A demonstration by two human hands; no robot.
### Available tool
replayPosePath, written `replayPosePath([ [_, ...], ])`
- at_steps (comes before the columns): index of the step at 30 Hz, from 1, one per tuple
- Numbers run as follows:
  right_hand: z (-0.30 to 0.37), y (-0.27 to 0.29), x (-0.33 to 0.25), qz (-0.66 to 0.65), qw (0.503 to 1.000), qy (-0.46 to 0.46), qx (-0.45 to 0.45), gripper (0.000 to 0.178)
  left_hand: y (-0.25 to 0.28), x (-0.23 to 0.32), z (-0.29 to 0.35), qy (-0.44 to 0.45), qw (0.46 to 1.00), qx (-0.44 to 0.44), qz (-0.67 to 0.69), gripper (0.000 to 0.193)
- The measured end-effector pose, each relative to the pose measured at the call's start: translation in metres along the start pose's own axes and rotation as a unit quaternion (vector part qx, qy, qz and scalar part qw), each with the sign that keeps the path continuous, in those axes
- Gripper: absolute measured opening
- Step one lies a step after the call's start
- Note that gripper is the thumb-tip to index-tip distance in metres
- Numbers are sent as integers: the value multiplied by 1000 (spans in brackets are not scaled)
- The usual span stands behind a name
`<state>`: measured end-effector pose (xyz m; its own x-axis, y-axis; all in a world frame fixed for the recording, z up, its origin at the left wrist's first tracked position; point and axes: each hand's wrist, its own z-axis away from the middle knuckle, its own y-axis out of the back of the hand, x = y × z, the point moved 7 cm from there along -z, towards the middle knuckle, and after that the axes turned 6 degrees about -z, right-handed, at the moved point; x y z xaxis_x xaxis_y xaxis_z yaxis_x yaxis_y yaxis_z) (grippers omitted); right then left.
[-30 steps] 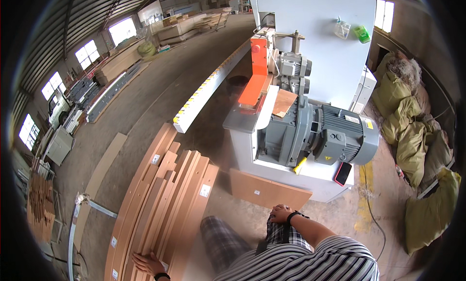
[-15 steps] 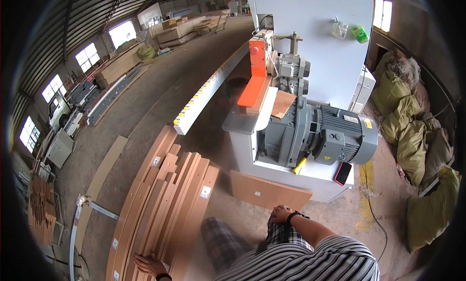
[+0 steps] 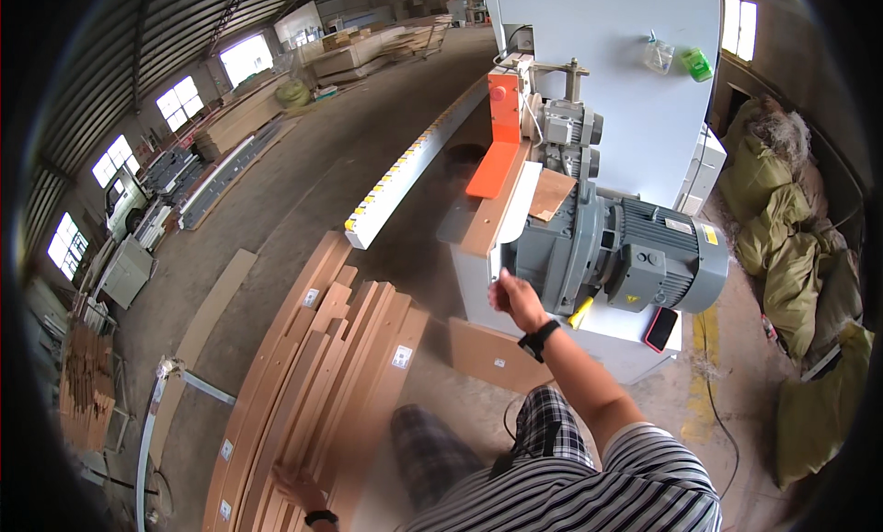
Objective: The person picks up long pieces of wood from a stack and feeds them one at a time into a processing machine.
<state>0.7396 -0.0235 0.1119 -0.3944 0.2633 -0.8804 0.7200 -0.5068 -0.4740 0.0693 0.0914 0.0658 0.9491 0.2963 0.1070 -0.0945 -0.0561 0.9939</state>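
My right hand (image 3: 517, 299) is raised in front of the machine's grey gear motor (image 3: 635, 256), holding nothing, its fingers loosely bent with the thumb apart. Just beyond it, a wood-coloured board (image 3: 482, 230) sticks out from under the orange guard (image 3: 493, 171) of the machine, not touched by the hand. Low on the left, my left hand (image 3: 299, 488) is over a stack of long wood-coloured boards (image 3: 345, 385), with fingers spread and slightly blurred. Whether it presses on them I cannot tell. Several boards carry small white labels.
A white rail with yellow rollers (image 3: 414, 169) runs away from the machine. A wood-coloured panel (image 3: 487, 355) leans against the machine base. A phone (image 3: 660, 330) and a yellow-handled tool (image 3: 581, 311) lie on the base. Green sacks (image 3: 786, 256) are heaped at right; a metal frame (image 3: 152, 422) stands at left.
My right hand has lifted off my knee and moved forward to the machine. The board's end now shows further out from the orange guard. My left hand has shifted slightly along the stack.
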Motion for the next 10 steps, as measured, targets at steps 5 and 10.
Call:
replayPosePath([
  [5,-25,-116,1,60,996,-65,-24,44,-101,-65,60,-412,852,203,-250,58],
  [10,5,-79,-27,153,986,-47,53,39,6,89,150,-469,872,107,-89,65],
])
